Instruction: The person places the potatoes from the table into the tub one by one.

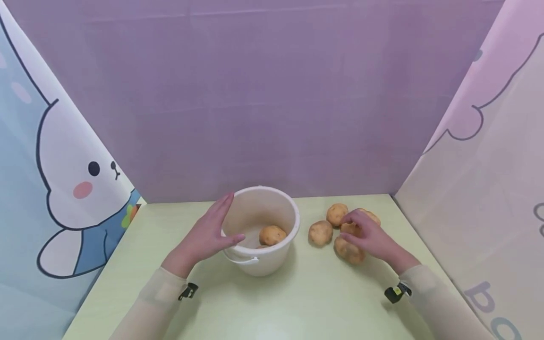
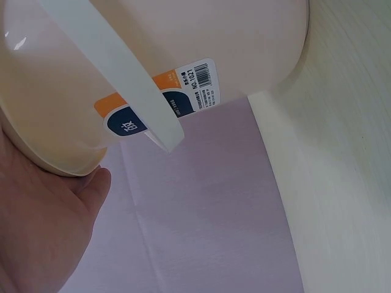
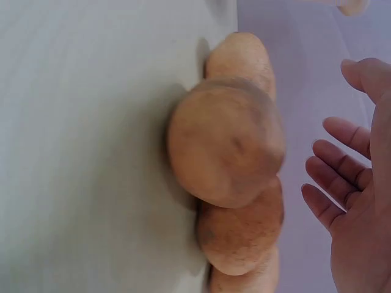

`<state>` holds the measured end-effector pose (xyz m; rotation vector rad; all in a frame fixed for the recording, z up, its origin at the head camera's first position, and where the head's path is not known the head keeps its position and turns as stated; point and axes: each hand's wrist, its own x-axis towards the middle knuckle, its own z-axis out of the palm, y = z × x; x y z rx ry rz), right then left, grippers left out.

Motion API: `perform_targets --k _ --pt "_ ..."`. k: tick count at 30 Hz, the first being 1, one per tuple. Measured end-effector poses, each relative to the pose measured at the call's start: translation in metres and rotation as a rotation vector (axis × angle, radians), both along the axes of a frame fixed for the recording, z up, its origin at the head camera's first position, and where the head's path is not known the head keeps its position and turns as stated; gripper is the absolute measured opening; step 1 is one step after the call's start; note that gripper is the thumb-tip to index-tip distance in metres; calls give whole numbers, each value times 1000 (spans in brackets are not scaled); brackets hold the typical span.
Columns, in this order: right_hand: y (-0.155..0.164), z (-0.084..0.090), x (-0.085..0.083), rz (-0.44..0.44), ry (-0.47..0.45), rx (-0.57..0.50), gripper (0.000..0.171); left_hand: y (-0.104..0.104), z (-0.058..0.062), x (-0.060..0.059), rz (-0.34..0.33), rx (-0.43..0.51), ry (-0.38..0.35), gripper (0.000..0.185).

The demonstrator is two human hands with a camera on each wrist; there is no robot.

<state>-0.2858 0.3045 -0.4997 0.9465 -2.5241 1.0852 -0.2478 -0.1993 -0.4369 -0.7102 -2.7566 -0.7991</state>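
- Pale green, smooth table (image 1: 255, 311) stands before a plain purple cloth backdrop (image 1: 272, 99).
- On it, the nearest tan, speckled oval potato (image 1: 348, 251) lies just below and left of the right hand (image 1: 376, 238), its long axis slanting from back left to front right.
- That hand is clearly the nearer one; its fingers (image 3: 335, 160) stand apart from the thumb, lightly bent, holding nothing.
- Four more tan potatoes lie close by: a rounded one at the left (image 1: 320, 233), one behind it (image 1: 337, 215), one showing between thumb and fingers (image 1: 350, 230), and one at the back right, partly covered by the hand (image 1: 371, 216).
- Left of this group stands an upright, off-white plastic bucket (image 1: 261, 260), its thin white handle (image 1: 241, 260) hanging down the near side.
- Inside it lie one golden-brown potato (image 1: 273, 235) and a sliver of another (image 1: 262, 247), mostly hidden.
- Fingers straight and thumb spread wide, the left hand (image 1: 206, 233) rests on the bucket's left rim.
- Farther left, a printed white rabbit (image 1: 80, 141) decorates the side panel.
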Motion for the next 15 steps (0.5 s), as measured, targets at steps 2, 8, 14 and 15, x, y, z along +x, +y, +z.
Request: perform_targets --k 2,8,14,15 --pt "-1 -4 2 10 5 5 31 0 0 0 0 4 1 117" --pt "-2 -14 6 20 38 14 33 -1 0 0 -6 6 5 118" --pt "-2 -20 10 16 106 45 29 -1 0 -1 -12 8 10 119" --pt "-2 -21 10 11 114 56 29 -1 0 -1 -12 10 10 119"
